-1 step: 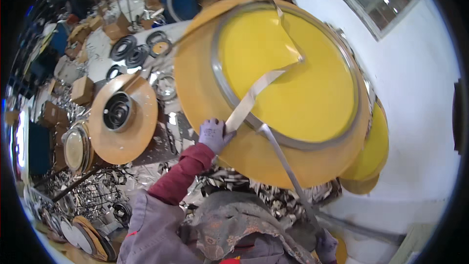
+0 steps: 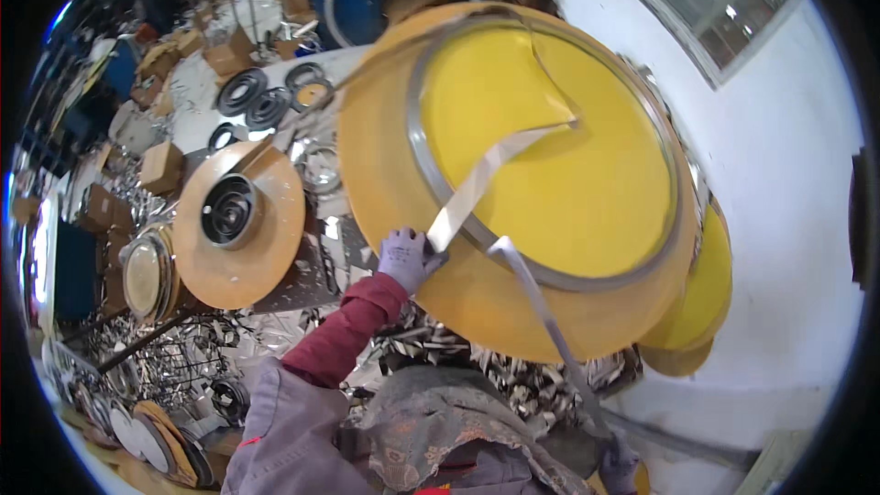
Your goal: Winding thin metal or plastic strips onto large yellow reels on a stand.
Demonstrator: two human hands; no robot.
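My left hand, in a pale purple glove, is closed at the near-left edge of a large tan disc. Between its thumb and fingers runs the end of a flat silvery metal strip, which crosses a yellow round face on the disc. A coiled grey metal band rings that yellow face. From the band's near side a second grey metal strip slants down to my right hand. That gloved hand, partly cut off at the bottom edge, is closed around the strip's lower end.
To the left lies a smaller tan disc with a dark coil at its centre. Black rings rest on the table behind. Metal scraps heap below the large disc. A white wall stands right, beside another yellow disc.
The whole view has shifted slightly, so the discs sit a little lower and further right. Both hands keep their hold on the strips.
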